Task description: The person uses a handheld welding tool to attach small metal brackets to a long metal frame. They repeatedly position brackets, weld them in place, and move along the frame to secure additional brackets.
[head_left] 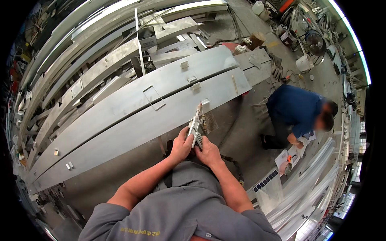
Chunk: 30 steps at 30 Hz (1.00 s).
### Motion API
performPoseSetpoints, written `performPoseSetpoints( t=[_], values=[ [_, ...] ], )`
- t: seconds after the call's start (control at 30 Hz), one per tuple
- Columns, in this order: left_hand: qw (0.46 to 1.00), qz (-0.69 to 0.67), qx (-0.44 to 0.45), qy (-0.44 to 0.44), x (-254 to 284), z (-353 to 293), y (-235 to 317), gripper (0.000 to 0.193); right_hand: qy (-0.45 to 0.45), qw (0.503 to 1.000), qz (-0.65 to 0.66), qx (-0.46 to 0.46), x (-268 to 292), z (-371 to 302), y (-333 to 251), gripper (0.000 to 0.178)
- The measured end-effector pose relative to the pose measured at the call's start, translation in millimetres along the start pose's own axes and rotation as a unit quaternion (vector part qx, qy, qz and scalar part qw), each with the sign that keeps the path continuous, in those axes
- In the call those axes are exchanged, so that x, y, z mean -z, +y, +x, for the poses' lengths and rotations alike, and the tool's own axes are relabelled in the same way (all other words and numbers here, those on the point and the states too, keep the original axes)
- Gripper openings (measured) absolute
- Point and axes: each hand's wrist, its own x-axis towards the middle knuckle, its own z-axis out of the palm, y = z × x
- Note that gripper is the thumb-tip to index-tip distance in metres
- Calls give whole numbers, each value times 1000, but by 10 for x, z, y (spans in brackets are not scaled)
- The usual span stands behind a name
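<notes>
Both my hands grip a pale grey tool (195, 129) with a ribbed body and a slender front end, much like a welding gun. My left hand (181, 146) wraps its left side and my right hand (208, 152) closes on its rear right side. Its tip reaches the near edge of a long grey metal panel (132, 120), beside a small angle bracket (205, 103); contact cannot be told. On this panel also sits another small bracket (196, 86). A second long panel (120, 99) lies parallel beyond a dark gap, with a thin rectangular frame (154, 98) across both.
Stacked metal profiles (96, 60) fill the far left. At right, a person in blue (295, 108) bends over papers (288, 158). Bundled long profiles (309, 193) lie at the lower right. Work gloves (276, 68), a white bucket (304, 63) and a fan (315, 42) stand farther back.
</notes>
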Motion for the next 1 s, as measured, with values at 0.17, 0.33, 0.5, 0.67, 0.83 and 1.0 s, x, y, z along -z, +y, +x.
performPoseSetpoints(
  t=[0.17, 0.33, 0.5, 0.67, 0.83, 1.0],
  values=[
    [1000, 5, 21, 0, -23, 17, 149, 55, -10, 1000, 20, 0, 99, 6, -19, 42],
    [998, 44, -29, 26, -57, 14, 151, 53, -21, 999, 34, -12, 161, 8, -14, 42],
    [999, 37, 2, 21, -95, -54, 231, 52, -27, 999, 34, -16, 179, -25, 36, 41],
    [998, 8, 60, -13, -142, -116, 296, 59, -23, 999, 21, 2, 226, -78, 79, 42],
    [963, -165, 131, -168, 260, -439, 248, 65, 0, 998, 69, -3, 275, -322, 7, 50],
    [894, -191, 144, -379, 441, -296, -145, 49, 50, 989, 136, 35, 450, -212, -516, 52]
  ],
)
